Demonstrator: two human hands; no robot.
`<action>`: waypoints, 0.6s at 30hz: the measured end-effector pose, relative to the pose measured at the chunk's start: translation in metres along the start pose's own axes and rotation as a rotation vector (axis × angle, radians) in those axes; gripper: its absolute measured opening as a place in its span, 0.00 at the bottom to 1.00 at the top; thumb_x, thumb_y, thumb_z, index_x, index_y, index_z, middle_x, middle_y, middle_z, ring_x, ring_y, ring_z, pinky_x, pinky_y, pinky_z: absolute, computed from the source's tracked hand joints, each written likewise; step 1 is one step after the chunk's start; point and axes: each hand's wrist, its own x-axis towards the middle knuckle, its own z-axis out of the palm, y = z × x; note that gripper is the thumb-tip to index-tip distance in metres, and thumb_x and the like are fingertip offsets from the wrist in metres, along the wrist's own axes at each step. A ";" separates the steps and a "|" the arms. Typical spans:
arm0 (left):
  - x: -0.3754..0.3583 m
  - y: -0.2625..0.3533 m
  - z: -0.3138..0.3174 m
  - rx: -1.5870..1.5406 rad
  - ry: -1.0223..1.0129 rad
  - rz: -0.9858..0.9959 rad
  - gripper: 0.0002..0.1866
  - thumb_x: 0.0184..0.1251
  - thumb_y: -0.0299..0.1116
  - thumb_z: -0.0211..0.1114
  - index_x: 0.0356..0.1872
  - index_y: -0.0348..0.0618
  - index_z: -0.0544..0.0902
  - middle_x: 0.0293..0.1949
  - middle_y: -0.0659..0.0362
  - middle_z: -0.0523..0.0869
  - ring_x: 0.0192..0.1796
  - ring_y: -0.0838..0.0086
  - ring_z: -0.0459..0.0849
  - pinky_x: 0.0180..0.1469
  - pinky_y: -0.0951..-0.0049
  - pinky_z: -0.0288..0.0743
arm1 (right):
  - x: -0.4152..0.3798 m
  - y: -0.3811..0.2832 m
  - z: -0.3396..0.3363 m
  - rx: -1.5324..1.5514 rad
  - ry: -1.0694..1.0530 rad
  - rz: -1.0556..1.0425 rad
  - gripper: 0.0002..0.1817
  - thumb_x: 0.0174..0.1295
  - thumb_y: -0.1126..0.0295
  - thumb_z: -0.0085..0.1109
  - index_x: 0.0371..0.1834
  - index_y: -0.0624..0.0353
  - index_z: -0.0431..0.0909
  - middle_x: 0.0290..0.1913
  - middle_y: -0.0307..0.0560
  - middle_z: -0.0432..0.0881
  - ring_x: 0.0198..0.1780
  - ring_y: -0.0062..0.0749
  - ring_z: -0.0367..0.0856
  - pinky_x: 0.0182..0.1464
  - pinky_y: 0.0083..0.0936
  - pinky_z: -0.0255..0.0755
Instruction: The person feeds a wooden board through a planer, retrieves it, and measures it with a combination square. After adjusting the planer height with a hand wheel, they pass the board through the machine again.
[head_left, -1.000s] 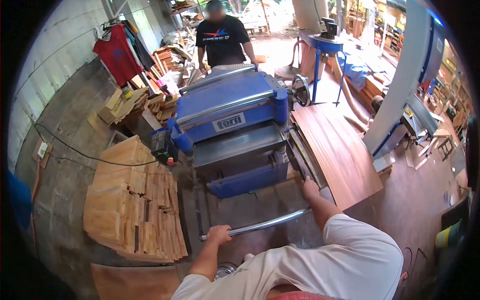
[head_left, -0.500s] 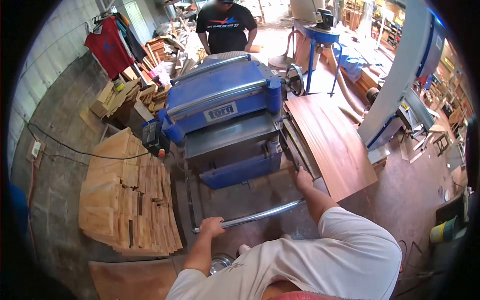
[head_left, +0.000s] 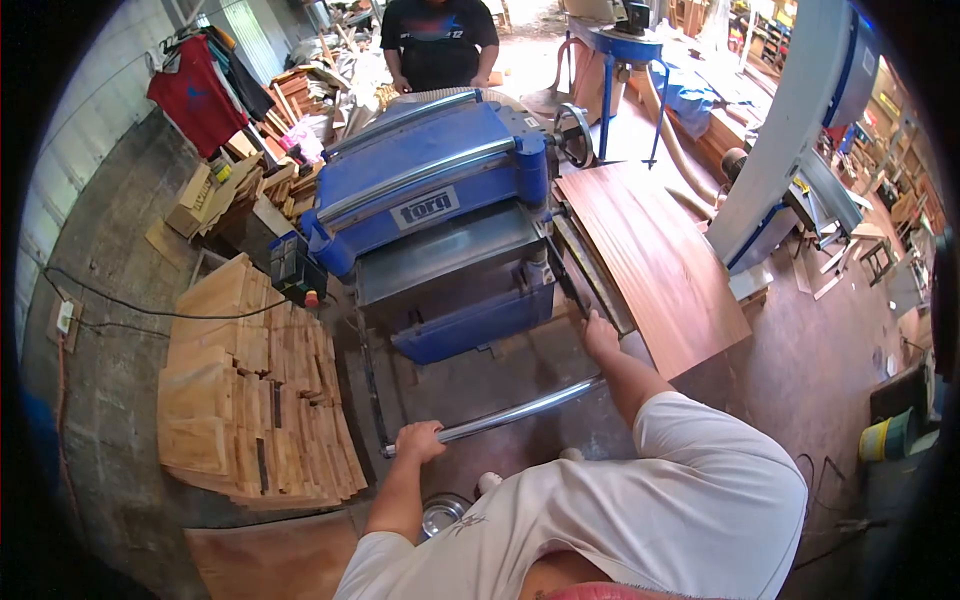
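Observation:
My left hand (head_left: 419, 441) is wrapped round the left end of a shiny metal roller bar (head_left: 520, 410), which spans the front of an extension frame. My right hand (head_left: 600, 334) grips the dark side rail (head_left: 568, 280) of that frame, its fingers partly hidden. Beyond my hands stands a blue planer (head_left: 415, 165) with a label on its front and a smooth metal bed (head_left: 450, 252). No board shows on the bed. A wide reddish-brown wood panel (head_left: 660, 265) leans along the right side, beside my right hand.
A stack of wooden boards (head_left: 245, 400) stands left of the frame, near a control box (head_left: 297, 268) and a cable. Another person (head_left: 438, 45) stands behind the planer. A grey post (head_left: 790, 130) rises at right. A round metal dish (head_left: 443, 513) sits by my feet.
My view has shifted slightly, so the planer and the person behind it sit higher and further left. Both hands keep their holds on the frame.

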 end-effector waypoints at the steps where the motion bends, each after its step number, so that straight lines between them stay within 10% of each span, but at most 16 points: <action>1: 0.002 -0.001 0.002 0.006 0.008 -0.002 0.21 0.50 0.41 0.66 0.49 0.60 0.85 0.48 0.54 0.87 0.53 0.57 0.83 0.57 0.59 0.76 | 0.000 0.001 0.000 -0.004 0.010 -0.012 0.16 0.71 0.56 0.48 0.46 0.59 0.71 0.43 0.61 0.83 0.49 0.57 0.82 0.52 0.50 0.74; 18: 0.002 0.000 0.000 0.007 0.002 -0.019 0.24 0.47 0.42 0.68 0.51 0.59 0.85 0.50 0.55 0.86 0.54 0.57 0.83 0.58 0.59 0.76 | 0.002 0.003 0.002 0.018 0.007 -0.026 0.14 0.71 0.58 0.48 0.45 0.59 0.70 0.42 0.61 0.83 0.48 0.58 0.82 0.51 0.51 0.74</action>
